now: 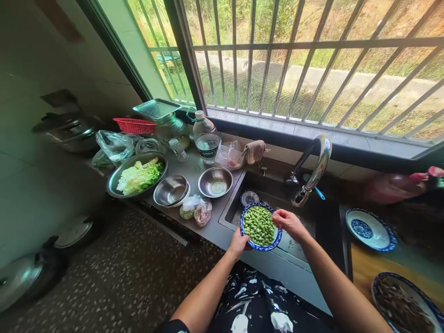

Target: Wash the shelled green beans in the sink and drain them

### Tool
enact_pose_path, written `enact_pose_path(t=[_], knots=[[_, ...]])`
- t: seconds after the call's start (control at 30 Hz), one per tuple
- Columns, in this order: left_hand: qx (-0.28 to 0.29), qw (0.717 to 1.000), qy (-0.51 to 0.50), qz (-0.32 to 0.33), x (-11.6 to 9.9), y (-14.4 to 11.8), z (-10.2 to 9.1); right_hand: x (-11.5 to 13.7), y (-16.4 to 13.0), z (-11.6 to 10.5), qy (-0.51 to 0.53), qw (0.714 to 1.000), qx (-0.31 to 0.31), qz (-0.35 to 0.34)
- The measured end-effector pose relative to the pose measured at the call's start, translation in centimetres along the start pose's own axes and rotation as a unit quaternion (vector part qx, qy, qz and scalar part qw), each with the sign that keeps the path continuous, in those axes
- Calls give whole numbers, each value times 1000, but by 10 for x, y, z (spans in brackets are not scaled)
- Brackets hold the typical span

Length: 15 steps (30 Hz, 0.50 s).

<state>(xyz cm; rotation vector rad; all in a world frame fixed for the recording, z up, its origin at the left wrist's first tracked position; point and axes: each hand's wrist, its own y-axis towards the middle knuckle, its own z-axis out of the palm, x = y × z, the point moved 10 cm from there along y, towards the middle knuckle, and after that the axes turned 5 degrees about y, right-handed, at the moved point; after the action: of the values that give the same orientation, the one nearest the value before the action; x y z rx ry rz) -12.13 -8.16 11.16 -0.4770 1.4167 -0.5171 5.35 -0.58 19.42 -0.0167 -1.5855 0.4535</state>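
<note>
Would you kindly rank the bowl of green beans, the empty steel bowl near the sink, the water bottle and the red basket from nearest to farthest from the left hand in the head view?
From the left hand:
1. Bowl of green beans, held at its rim, over the sink.
2. Empty steel bowl, on the counter beside the sink.
3. Water bottle, behind it by the window.
4. Red basket, far left on the counter.

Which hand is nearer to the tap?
Right. The right hand is just below the tap, on the bowl's far rim; the left hand grips the near-left rim.
</note>
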Motion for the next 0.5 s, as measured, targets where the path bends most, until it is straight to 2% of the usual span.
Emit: enact_pose_path(t=[0.07, 0.1, 0.17, 0.23, 0.3, 0.33, 0.4, 0.5], knots=[[-2, 1000, -1, 8, -1, 0, -4, -14, -10, -22, 23, 1000, 12, 16], [-4, 1000, -4, 14, -1, -1, -6, -26, -14, -40, 2, 1000, -11, 23], [-8, 1000, -10, 18, -1, 0, -9, -57, -25, -86, -85, 991, -97, 41], [-10, 1000, -13, 13, 0, 1, -11, -88, -38, -126, -200, 958, -193, 74], [-14, 1000, -9, 4, 3, 2, -12, -103, -45, -142, -322, 910, -247, 84], [-15, 1000, -6, 1, 3, 4, -12, -101, -44, -139, -374, 890, -252, 67], [-18, 1000, -6, -1, 5, 7, -12, -83, -36, -114, -442, 865, -238, -7], [-13, 1000, -15, -6, 7, 11, -8, -40, -20, -54, -414, 885, -167, -132]])
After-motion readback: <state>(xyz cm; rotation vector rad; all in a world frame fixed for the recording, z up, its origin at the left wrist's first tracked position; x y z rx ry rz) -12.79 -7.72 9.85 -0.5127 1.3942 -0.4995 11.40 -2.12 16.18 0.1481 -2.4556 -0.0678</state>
